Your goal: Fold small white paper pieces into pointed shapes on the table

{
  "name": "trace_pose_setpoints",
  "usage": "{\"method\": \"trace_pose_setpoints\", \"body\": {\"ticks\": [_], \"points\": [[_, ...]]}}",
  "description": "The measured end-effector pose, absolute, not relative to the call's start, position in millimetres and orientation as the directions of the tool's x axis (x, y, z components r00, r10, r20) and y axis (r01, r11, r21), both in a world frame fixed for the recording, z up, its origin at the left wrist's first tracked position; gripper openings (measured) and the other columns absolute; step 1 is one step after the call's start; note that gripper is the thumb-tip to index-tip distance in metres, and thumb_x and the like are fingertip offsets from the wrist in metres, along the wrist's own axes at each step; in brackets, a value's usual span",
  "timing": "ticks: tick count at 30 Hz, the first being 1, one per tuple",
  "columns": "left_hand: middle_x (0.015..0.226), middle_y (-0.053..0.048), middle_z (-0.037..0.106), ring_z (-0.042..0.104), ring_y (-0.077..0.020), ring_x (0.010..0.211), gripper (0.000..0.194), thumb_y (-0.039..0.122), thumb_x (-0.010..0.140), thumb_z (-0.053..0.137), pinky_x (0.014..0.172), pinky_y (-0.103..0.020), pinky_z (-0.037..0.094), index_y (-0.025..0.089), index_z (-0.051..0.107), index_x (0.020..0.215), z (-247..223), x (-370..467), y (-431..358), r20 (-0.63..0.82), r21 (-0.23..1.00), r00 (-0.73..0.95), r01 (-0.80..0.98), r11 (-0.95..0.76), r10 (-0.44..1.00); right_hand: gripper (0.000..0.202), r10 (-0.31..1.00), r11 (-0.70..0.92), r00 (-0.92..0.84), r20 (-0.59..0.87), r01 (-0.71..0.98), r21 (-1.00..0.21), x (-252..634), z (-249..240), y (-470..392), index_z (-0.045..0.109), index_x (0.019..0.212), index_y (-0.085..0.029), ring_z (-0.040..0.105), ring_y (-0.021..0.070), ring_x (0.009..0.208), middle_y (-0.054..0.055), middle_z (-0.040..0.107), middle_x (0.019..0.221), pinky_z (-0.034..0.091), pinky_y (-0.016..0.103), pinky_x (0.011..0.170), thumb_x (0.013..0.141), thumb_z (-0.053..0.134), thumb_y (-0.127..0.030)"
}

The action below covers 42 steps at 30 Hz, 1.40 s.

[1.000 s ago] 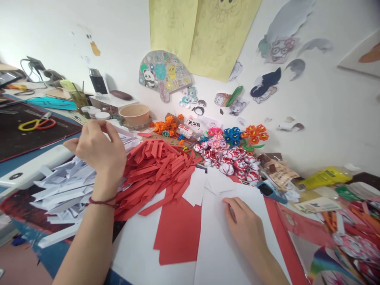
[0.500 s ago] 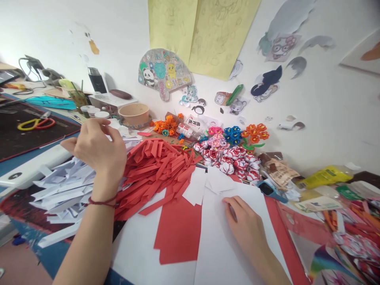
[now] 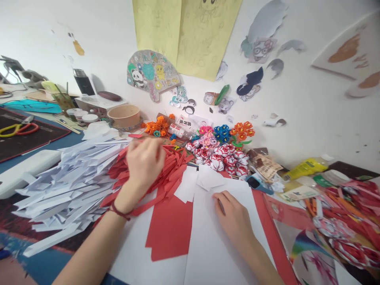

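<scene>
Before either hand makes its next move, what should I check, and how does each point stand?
1. Right hand on the large white sheet: ok, appears to rest there.
2. Left hand gripping something: cannot tell, it is blurred.
3. Red strips apart from white strips: not ok, the piles meet.
4. That sheet's far end bare: not ok, smaller white pieces lie there.
5. Scissors out of the hands' way: ok, lying far left.

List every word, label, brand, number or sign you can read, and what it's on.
"开水": bottle label; the character before it is probably "喝", but blurred.
Too blurred to read: the smaller print on that label, and any print on the brown pouch and yellow bottle.
</scene>
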State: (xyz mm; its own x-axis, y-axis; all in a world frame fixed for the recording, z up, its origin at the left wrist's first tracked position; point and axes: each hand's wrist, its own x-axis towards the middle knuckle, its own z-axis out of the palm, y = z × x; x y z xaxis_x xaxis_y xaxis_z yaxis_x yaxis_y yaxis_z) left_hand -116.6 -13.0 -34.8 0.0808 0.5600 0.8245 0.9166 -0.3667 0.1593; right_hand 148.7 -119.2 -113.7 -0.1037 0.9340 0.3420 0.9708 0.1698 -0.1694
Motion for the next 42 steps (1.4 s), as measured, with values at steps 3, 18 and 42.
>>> {"method": "trace_pose_setpoints", "body": {"ticks": [3, 18, 42], "points": [[0.077, -0.004, 0.063, 0.057, -0.0197, 0.077, 0.016, 0.015, 0.087, 0.044, 0.074, -0.035, 0.032, 0.02, 0.059, 0.089, -48.9, -71.8, -25.2, 0.644, 0.019, 0.421, 0.825, -0.564, 0.639, 0.022, 0.932, 0.184, -0.125, 0.34, 0.972, -0.148, 148.5, -111.6, -120.0, 0.061, 0.095, -0.022, 0.06, 0.0157, 0.081, 0.001, 0.063, 0.091, 0.038, 0.026, 0.066, 0.087, 0.043, -0.012], [0.079, -0.006, 0.063, 0.055, -0.0222, 0.082, 0.009, 0.015, 0.089, 0.05, 0.078, -0.038, 0.031, 0.015, 0.055, 0.082, -110.3, -1.5, -30.8, 0.387, -0.142, 0.737, 0.641, -0.754, 0.554, 0.022, 0.939, 0.175, -0.121, 0.322, 0.974, -0.146, 149.0, -111.9, -120.0, 0.061, 0.093, -0.022, 0.058, 0.0155, 0.08, 0.001, 0.062, 0.089, 0.035, 0.026, 0.066, 0.087, 0.044, -0.01], [0.092, -0.008, 0.062, 0.049, -0.0241, 0.096, 0.029, 0.042, 0.085, 0.058, 0.086, -0.039, 0.031, 0.015, 0.054, 0.095, -115.8, -4.5, -30.6, 0.463, -0.01, 0.651, 0.683, -0.731, 0.602, 0.02, 0.93, 0.176, -0.113, 0.349, 0.972, -0.154, 149.3, -115.9, -119.5, 0.061, 0.094, -0.023, 0.059, 0.0155, 0.08, 0.0, 0.063, 0.089, 0.037, 0.026, 0.067, 0.088, 0.044, -0.014]]}}
